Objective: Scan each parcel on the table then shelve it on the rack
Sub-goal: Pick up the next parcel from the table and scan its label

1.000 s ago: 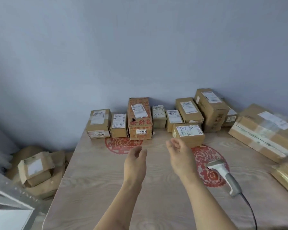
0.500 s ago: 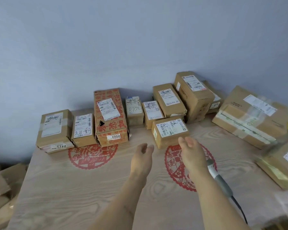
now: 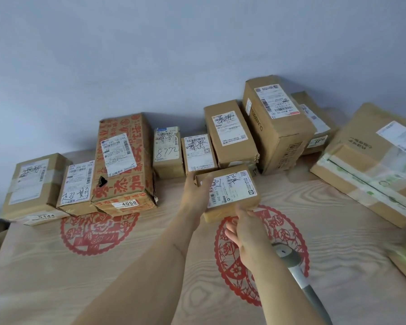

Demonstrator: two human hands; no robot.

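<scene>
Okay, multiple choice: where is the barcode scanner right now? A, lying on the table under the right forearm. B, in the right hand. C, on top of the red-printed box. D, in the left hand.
A: the scanner lies on the table beneath the right forearm, while both hands, left and right, are at the small parcel.

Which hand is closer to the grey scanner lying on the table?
The right hand. It sits just up and left of the scanner, its wrist over the scanner's head, fingertips at the small parcel. The left hand is farther off, at that parcel's far left corner.
</scene>
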